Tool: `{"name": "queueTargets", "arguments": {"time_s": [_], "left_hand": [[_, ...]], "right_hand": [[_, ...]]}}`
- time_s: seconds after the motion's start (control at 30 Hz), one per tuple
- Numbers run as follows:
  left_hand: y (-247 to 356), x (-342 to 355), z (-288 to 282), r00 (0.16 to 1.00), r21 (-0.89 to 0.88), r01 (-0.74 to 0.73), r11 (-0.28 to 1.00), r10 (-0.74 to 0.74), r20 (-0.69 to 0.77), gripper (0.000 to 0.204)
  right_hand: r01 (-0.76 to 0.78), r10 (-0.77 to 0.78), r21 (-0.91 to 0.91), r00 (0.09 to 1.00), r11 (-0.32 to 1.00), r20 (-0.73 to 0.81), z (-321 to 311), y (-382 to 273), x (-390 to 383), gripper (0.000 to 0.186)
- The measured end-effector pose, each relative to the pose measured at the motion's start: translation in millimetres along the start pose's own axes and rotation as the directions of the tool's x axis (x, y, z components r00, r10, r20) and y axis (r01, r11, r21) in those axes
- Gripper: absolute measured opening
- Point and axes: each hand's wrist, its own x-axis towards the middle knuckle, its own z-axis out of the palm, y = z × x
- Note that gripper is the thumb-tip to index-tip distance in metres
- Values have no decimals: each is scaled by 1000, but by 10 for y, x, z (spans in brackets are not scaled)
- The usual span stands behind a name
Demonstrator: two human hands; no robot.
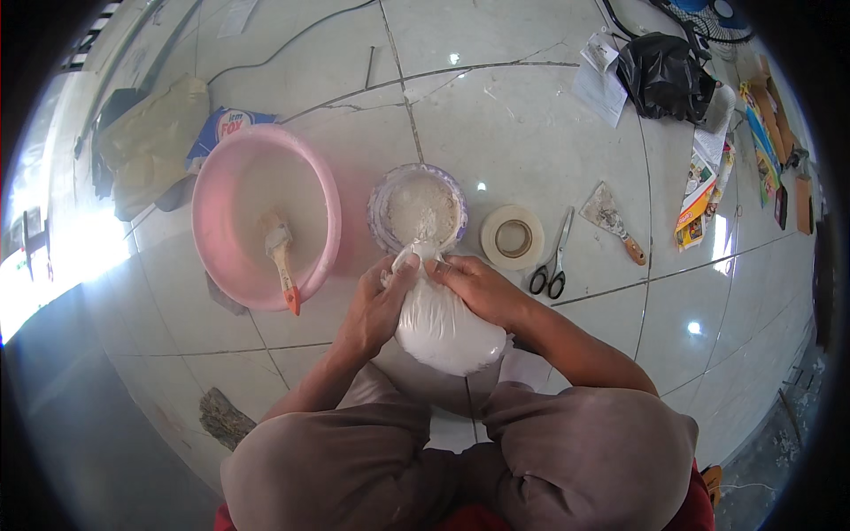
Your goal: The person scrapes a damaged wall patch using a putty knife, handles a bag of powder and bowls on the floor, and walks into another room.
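Observation:
Between my knees I hold a clear plastic bag of white powder (450, 329), its neck tipped toward a small round tub (378, 212) just ahead. My left hand (382, 301) grips the bag's neck from the left, thumb on top. My right hand (478, 285) pinches the neck from the other side. White powder (414, 202) lies heaped inside the tub, and a streak of it stands by the bag's mouth. Left of the tub is a pink basin (332, 208) with cloudy liquid, and a paintbrush (282, 257) leans in it with its orange handle tip over the rim.
Right of the tub lie a roll of tape (490, 237), scissors (560, 257) and a putty knife (620, 226). Farther off are a black plastic bag (664, 75) and colourful packaging (704, 195). A greenish sack (159, 133) lies beyond the basin; a dark rough piece (226, 419) sits by my left knee.

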Motion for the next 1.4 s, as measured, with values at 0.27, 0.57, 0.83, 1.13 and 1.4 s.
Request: {"name": "queueTargets", "arguments": {"time_s": [0.27, 0.57, 0.83, 1.13, 1.4], "left_hand": [[38, 11, -12, 998, -6, 0, 1000, 0, 57, 50], [64, 25, -11, 1000, 39, -18, 999, 18, 17, 43], [50, 33, -21, 1000, 133, -17, 991, 14, 20, 36], [-24, 40, -61, 993, 247, -55, 968, 79, -89, 37], [113, -14, 43, 969, 400, -137, 906, 206, -134, 35]], "right_hand": [[-3, 4, -15, 1000, 1000, 17, -17, -73, -1, 55], [42, -41, -42, 999, 998, 29, 22, -45, 36, 43], [-9, 9, -7, 998, 1000, 59, -12, 4, 63, 42], [75, -79, -71, 995, 995, -60, 54, -54, 52, 41], [84, -99, -199, 993, 976, -67, -5, -8, 68, 41]]}}
